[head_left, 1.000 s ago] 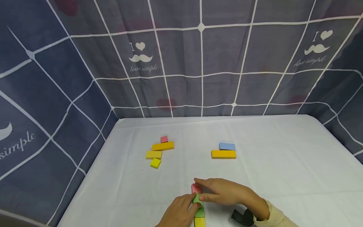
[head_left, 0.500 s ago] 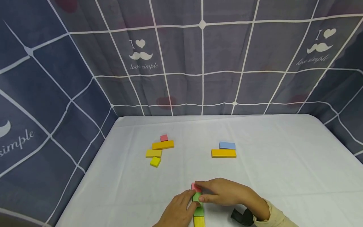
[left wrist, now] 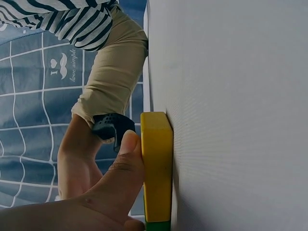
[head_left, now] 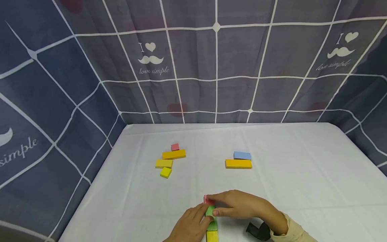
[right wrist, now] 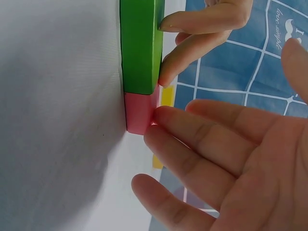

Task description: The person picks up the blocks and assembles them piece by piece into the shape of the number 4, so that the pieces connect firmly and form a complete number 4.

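Observation:
A pink block [head_left: 208,201], a green block [head_left: 212,226] and a yellow block [head_left: 212,236] lie end to end in a row at the table's front. My left hand [head_left: 188,224] rests its fingertips and thumb on the green block, from the row's left. From the right, my right hand [head_left: 242,204] reaches over the row, its fingertips touching the pink block [right wrist: 138,111] in the right wrist view. Its fingers are extended there, and its thumb is apart from them. In the left wrist view, my left thumb [left wrist: 127,144] lies against the row beside the yellow block [left wrist: 156,168].
Back left, a small red block [head_left: 175,147], an orange block [head_left: 173,154] and two yellow blocks [head_left: 164,163] form a loose group. A blue block [head_left: 242,155] and another orange block [head_left: 238,164] lie at back right. Dark curtains surround the white table [head_left: 296,168].
The right fingertips have shifted slightly on the pink block, which has turned or tipped a little. The left hand stays nearly still, and the other blocks have not moved.

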The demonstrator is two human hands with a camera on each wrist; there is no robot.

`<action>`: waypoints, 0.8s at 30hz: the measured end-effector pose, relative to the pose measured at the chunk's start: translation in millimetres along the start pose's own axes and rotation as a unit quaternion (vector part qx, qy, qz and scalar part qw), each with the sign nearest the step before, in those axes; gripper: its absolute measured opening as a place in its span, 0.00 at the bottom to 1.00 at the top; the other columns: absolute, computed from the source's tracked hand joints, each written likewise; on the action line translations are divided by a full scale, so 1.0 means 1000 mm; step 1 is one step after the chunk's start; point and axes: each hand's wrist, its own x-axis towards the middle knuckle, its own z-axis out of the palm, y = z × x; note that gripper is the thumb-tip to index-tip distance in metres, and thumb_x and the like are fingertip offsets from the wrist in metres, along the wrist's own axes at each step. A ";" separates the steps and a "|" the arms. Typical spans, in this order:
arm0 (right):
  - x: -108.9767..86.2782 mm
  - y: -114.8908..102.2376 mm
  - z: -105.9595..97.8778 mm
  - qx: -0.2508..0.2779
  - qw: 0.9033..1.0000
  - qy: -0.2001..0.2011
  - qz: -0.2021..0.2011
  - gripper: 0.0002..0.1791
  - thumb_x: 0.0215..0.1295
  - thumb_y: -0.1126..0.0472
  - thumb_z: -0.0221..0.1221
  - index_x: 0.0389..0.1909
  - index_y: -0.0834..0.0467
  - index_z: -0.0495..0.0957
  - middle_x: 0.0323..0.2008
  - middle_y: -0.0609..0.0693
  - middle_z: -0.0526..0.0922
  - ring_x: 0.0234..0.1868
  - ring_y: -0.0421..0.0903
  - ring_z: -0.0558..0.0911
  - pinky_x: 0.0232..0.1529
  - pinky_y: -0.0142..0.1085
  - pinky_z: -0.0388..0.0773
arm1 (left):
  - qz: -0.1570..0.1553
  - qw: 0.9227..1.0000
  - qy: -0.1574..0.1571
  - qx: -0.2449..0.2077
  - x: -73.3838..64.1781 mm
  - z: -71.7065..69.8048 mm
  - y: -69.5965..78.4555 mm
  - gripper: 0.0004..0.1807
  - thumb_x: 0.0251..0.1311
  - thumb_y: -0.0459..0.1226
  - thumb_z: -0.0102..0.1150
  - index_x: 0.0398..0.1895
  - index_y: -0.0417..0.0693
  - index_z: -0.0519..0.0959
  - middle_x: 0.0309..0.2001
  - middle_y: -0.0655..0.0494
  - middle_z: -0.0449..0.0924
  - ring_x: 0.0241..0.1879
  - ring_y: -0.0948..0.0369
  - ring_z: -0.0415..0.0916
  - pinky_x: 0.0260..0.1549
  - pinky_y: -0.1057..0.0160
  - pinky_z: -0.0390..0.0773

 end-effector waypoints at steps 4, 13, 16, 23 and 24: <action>0.000 -0.001 -0.001 0.002 1.000 0.001 -0.006 0.34 0.69 0.38 0.45 0.67 0.56 0.66 0.62 0.45 0.74 0.62 0.41 0.74 0.60 0.38 0.72 | -0.001 1.000 0.005 -0.001 -0.001 0.001 0.000 0.46 0.49 0.78 0.28 0.58 0.57 0.65 0.64 0.53 0.67 0.58 0.61 0.67 0.56 0.63 0.72; -0.004 0.000 -0.013 -0.021 0.998 0.041 0.036 0.35 0.66 0.36 0.48 0.65 0.56 0.68 0.61 0.48 0.75 0.61 0.47 0.75 0.60 0.44 0.72 | -0.008 0.999 -0.022 -0.031 0.002 -0.002 -0.001 0.45 0.48 0.79 0.30 0.57 0.60 0.64 0.65 0.53 0.64 0.61 0.60 0.66 0.58 0.61 0.72; -0.005 0.005 -0.017 -0.018 0.997 0.057 0.057 0.36 0.65 0.36 0.49 0.65 0.57 0.68 0.62 0.49 0.74 0.63 0.49 0.74 0.61 0.47 0.71 | -0.017 0.998 -0.036 -0.044 0.003 -0.004 0.000 0.45 0.47 0.79 0.31 0.58 0.60 0.65 0.66 0.53 0.63 0.61 0.60 0.65 0.59 0.61 0.72; -0.009 0.026 -0.026 -0.022 0.991 0.107 0.077 0.37 0.65 0.38 0.51 0.64 0.63 0.67 0.63 0.57 0.72 0.65 0.56 0.71 0.62 0.53 0.67 | -0.025 0.999 -0.020 -0.036 -0.001 -0.004 0.004 0.46 0.47 0.80 0.26 0.56 0.62 0.67 0.65 0.54 0.64 0.59 0.61 0.66 0.58 0.60 0.72; -0.010 0.029 -0.027 -0.023 0.990 0.116 0.081 0.37 0.65 0.38 0.51 0.64 0.63 0.67 0.64 0.58 0.71 0.65 0.57 0.70 0.62 0.54 0.67 | -0.026 0.999 -0.019 -0.037 -0.001 -0.004 0.004 0.46 0.46 0.80 0.26 0.56 0.62 0.67 0.64 0.54 0.64 0.58 0.61 0.66 0.58 0.60 0.73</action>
